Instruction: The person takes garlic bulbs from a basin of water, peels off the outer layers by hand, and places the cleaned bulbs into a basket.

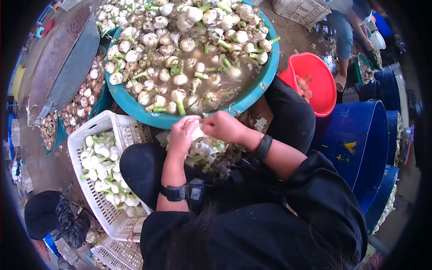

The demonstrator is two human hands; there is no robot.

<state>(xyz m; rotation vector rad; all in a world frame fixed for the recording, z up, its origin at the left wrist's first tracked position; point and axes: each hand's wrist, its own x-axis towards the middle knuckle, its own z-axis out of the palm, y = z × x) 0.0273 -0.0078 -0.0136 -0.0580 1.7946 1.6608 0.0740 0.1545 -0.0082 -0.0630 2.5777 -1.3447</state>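
A pale garlic bulb [198,132] is between my hands, just over the near rim of the teal tub [148,118]. My left hand [181,136] is closed round the bulb's left side. Against its right side my right hand [223,127] is closed too, fingers curled in a pinch at the bulb or its skin; the exact grip is hidden. Below my hands, loose peelings [209,150] lie heaped between my knees. Muddy garlic bulbs [179,79] with green stems float and pile up in the tub's brown water.
To my left stands a white plastic crate [108,220] of clean white bulbs. A red basin [321,90] holding pinkish pieces and large blue drums [346,148] are on my right. Another person [342,31] sits at the upper right; someone in dark clothing [49,216] is at the lower left.
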